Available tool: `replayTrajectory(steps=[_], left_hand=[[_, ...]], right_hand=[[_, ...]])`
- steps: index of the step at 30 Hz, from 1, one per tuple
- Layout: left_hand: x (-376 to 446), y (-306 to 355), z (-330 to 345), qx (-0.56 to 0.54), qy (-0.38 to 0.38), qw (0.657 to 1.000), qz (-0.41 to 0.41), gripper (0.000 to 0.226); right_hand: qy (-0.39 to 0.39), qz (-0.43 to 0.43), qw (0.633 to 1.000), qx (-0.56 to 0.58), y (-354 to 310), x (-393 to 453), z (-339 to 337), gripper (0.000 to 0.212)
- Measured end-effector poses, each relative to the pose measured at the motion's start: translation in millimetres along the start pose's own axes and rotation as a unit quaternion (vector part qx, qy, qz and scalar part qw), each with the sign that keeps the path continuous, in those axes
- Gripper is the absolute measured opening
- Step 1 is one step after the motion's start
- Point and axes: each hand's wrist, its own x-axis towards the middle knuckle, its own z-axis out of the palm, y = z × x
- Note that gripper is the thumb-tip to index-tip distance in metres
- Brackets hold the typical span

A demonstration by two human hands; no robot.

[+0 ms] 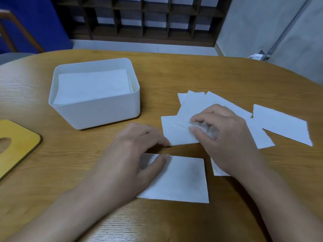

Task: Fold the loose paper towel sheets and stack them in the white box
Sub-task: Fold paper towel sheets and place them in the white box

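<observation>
The white box (108, 110) stands at the left middle of the wooden table, with folded paper towels (92, 84) stacked inside. Several loose white sheets (194, 103) lie fanned out to the right of the box. My right hand (223, 135) pinches the top sheet of this pile (174, 131) between thumb and fingers. My left hand (136, 151) lies flat, with its fingertips at the left corner of that sheet and its thumb on a separate sheet (185, 180) lying near the front.
A yellow lid with an oval slot (15, 145) lies at the table's left edge. One more sheet (283, 124) lies far right. A dark lattice shelf (139, 18) and a chair (10, 28) stand beyond the table's far edge.
</observation>
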Motion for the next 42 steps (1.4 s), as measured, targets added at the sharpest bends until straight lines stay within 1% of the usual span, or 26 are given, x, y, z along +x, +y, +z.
replayTrajectory(steps=[4,7,12,15,20,28,31,36,39,40,42], left_hand=[[8.8,5.4,14.4,0.040,-0.032,0.998,0.032,0.039],[13.0,7.3,20.8,0.062,-0.041,0.997,0.032,0.043],[15.3,9.4,24.9,0.088,-0.037,0.995,0.022,0.045],[16.6,9.1,28.0,0.089,-0.033,0.995,0.020,0.047],[17.2,7.8,27.8,0.072,-0.027,0.997,0.016,0.043],[16.5,7.8,28.7,0.076,-0.024,0.997,0.016,0.043],[16.2,7.7,28.6,0.077,-0.025,0.997,0.017,0.044],[16.2,8.1,29.2,0.076,-0.021,0.997,0.019,0.044],[16.5,8.3,30.5,0.071,-0.016,0.997,0.017,0.043],[16.8,8.1,31.1,0.069,-0.015,0.997,0.017,0.042],[17.5,8.4,32.0,0.065,-0.012,0.998,0.016,0.040]], right_hand=[[-0.008,-0.027,0.998,-0.054,3.8,0.7,11.6,0.005],[0.008,-0.036,0.997,-0.064,3.4,0.5,14.1,0.016],[0.018,-0.056,0.994,-0.090,3.6,-0.5,14.7,0.020],[0.010,-0.039,0.997,-0.069,4.1,0.7,14.4,0.020],[-0.011,0.022,0.999,0.027,5.6,3.1,9.5,0.020],[-0.019,0.053,0.998,0.042,4.6,4.6,10.5,0.020],[-0.017,0.046,0.998,0.031,4.3,4.6,11.2,0.019],[0.000,0.007,1.000,0.014,3.6,2.8,10.0,0.017],[0.010,0.002,1.000,-0.008,0.7,3.2,13.6,0.023],[0.018,-0.002,1.000,-0.015,-0.4,4.3,15.4,0.022],[0.030,-0.022,0.999,-0.031,-3.3,7.1,19.3,0.013]])
